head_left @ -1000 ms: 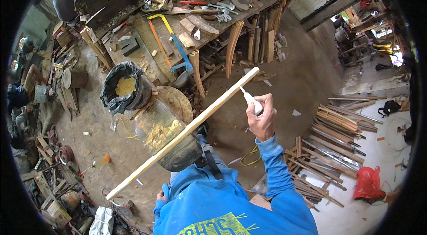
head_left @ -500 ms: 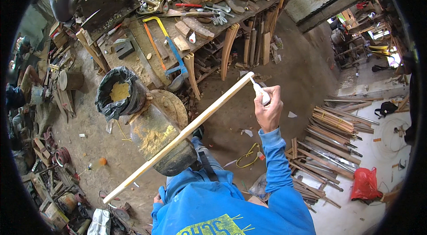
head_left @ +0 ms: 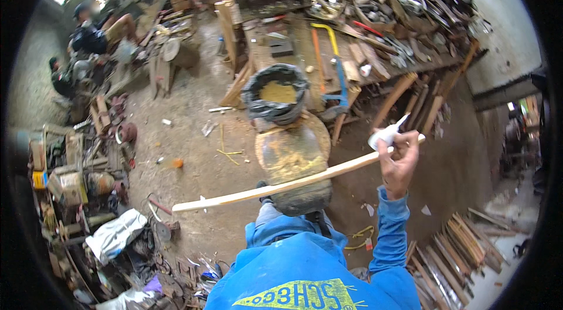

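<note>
A long, pale wooden strip (head_left: 234, 197) stretches from lower left to right. It crosses in front of a rounded, sawdust-dusted block (head_left: 293, 160); I cannot tell whether it touches it. My right hand (head_left: 400, 163) is at the strip's right end, fingers closed around a small white squeeze bottle (head_left: 384, 136) with a thin pointed nozzle aimed up and right. The strip's end passes by the same fingers and seems gripped with the bottle. My left hand is out of sight.
A bucket (head_left: 248, 102) lined with a black bag holds sawdust beyond the block. A workbench (head_left: 302, 52) bears a yellow-and-blue hacksaw (head_left: 342, 75), tools and offcuts. Wooden pieces (head_left: 457, 245) lie at lower right. Two people (head_left: 88, 40) sit at far left.
The view has turned leftward. My right hand has gone from pointing the bottle's nozzle at the strip's end to closing over that end, with the nozzle now tipped away. My left hand has left the view.
</note>
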The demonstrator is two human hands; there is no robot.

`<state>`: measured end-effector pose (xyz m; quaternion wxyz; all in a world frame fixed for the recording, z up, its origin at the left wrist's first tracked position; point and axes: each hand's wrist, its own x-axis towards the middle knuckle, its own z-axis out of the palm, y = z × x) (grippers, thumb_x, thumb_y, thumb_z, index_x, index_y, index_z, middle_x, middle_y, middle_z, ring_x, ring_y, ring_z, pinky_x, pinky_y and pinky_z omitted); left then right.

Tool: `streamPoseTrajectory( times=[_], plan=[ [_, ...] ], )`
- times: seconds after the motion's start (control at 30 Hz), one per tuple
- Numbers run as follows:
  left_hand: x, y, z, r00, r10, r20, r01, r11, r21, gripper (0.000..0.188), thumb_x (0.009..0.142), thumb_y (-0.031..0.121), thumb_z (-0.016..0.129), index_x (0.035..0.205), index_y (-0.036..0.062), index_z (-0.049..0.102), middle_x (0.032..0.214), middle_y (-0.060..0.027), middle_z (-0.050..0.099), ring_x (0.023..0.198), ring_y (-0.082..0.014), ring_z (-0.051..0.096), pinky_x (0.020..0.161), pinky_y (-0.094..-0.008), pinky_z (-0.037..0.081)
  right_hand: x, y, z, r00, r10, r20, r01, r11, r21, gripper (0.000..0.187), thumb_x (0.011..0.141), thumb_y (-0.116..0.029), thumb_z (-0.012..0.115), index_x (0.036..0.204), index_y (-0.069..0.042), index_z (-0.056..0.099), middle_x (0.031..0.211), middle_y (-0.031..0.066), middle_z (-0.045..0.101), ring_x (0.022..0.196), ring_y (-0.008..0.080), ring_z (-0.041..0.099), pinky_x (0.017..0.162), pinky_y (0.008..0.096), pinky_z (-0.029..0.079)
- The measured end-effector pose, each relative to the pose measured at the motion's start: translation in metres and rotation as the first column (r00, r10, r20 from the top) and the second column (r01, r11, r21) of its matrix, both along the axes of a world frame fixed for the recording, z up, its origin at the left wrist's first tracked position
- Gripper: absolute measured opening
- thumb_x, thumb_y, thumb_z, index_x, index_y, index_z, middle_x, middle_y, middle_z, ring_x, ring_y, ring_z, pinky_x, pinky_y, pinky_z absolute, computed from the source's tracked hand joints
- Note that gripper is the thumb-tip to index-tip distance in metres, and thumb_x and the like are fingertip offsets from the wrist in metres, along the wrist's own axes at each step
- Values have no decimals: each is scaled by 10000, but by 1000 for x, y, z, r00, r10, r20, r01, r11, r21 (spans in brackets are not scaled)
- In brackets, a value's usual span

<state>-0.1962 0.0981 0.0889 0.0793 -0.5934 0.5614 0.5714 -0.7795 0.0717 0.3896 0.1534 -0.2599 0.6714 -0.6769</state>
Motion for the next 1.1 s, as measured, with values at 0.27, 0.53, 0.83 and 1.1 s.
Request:
streamPoseTrajectory(
  times=[0.27,0.53,0.83,1.1],
  plan=[
    [-38,-68,121,984,134,-115,-111,976,186,237,867,97,619,1099,69,661,989,-103,717,849,-204,701,672,-344,548,43,-175,-11,970,239,-42,-242,965,-104,317,836,-5,734,894,-44,424,897,107,631,864,144,642,764,246,532],
    [-98,-174,267,863,-358,357,450,222,-865,388,778,89,649,1151,9,576,1123,-166,635,1071,-307,603,907,-418,483,72,-86,-8,988,-17,157,37,992,-124,342,899,-61,656,1160,-7,441,916,158,698,710,172,683,632,215,556],
    [-131,-227,238,537,-751,385,810,330,-485,342,876,369,638,910,50,517,850,-178,627,822,-391,639,691,-494,512,202,135,-302,217,-142,966,224,970,92,662,914,-501,456,1195,96,505,1145,276,602,1020,381,590,914,451,462],
    [-133,-222,236,574,-720,389,714,207,-669,356,844,366,697,797,74,500,697,-159,597,656,-388,617,560,-496,454,234,82,-391,34,83,996,510,855,-89,595,964,-426,459,1276,79,509,1286,241,563,1173,391,556,1033,479,454]
  ],
)
